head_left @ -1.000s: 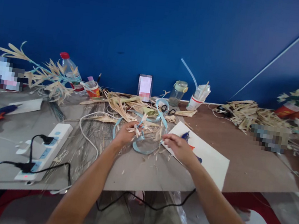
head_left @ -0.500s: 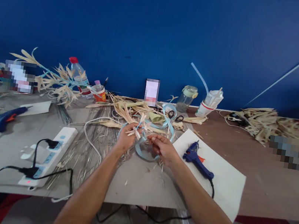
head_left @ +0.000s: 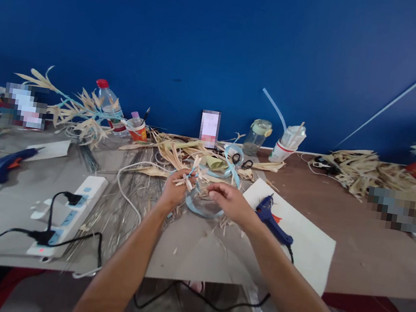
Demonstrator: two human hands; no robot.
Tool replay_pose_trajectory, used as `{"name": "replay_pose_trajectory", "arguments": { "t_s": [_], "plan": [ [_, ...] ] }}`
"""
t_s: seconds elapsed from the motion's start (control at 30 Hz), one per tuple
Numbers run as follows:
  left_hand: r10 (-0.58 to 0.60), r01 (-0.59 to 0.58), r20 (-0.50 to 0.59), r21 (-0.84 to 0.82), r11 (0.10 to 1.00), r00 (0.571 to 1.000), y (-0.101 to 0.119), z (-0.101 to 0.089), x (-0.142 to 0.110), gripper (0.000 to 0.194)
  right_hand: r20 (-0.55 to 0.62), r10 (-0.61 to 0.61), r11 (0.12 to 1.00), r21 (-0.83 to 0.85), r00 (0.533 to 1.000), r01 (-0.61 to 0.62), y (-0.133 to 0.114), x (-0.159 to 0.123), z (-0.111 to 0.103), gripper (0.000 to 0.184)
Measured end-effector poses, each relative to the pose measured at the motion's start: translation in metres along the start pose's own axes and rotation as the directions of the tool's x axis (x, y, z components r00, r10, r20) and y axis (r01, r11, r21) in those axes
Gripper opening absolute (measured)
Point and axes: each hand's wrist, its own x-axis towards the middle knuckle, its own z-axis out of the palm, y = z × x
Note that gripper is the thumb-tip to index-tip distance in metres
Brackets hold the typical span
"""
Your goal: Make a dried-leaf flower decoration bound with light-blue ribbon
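My left hand (head_left: pixel 174 188) is closed around a small flower (head_left: pixel 189 178) with pale, husk-like petals and light blue on its stem. Close to its right, my right hand (head_left: pixel 233 202) has its fingers curled in a pinch, and what sits between the fingertips is too small to make out. A light blue ribbon (head_left: pixel 197 209) hangs in a loop below and between the hands. More of that ribbon curls up behind them, beside black-handled scissors (head_left: pixel 246 164). Dry husk strips (head_left: pixel 177 152) lie heaped just beyond my hands.
A blue glue gun (head_left: pixel 274 225) rests on white paper (head_left: pixel 311 252) at right; another glue gun (head_left: pixel 7 166) lies at left. Near it are a power strip (head_left: pixel 76 214) with black cords and loose wires (head_left: pixel 121 216). A jar (head_left: pixel 256 138), cups and a phone (head_left: pixel 209 127) line the wall.
My right hand has shifted slightly upward relative to the ribbon loop, its fingers more curled. My left hand still holds the flower. The view has moved a little.
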Motion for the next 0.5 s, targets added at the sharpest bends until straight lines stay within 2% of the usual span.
{"name": "replay_pose_trajectory", "arguments": {
  "t_s": [0.1, 0.27, 0.5],
  "plan": [
    [-0.005, 0.005, 0.028, 0.011, 1.000, 1.000, -0.001, -0.001, 0.000, 0.025, 0.022, 0.053, 0.995, 0.087, 0.998, -0.055, 0.002, 0.009, 0.006, 0.018],
    [-0.006, 0.005, 0.034, 0.033, 0.999, 0.999, 0.000, -0.001, -0.001, 0.027, 0.138, 0.187, 0.944, 0.249, 0.973, -0.217, 0.012, 0.020, 0.017, 0.017],
    [-0.055, 0.052, 0.067, 0.051, 0.997, 0.996, -0.004, 0.001, -0.001, 0.025, 0.211, 0.231, 0.883, 0.365, 0.950, -0.296, 0.023, 0.022, 0.022, 0.022]
  ]
}}
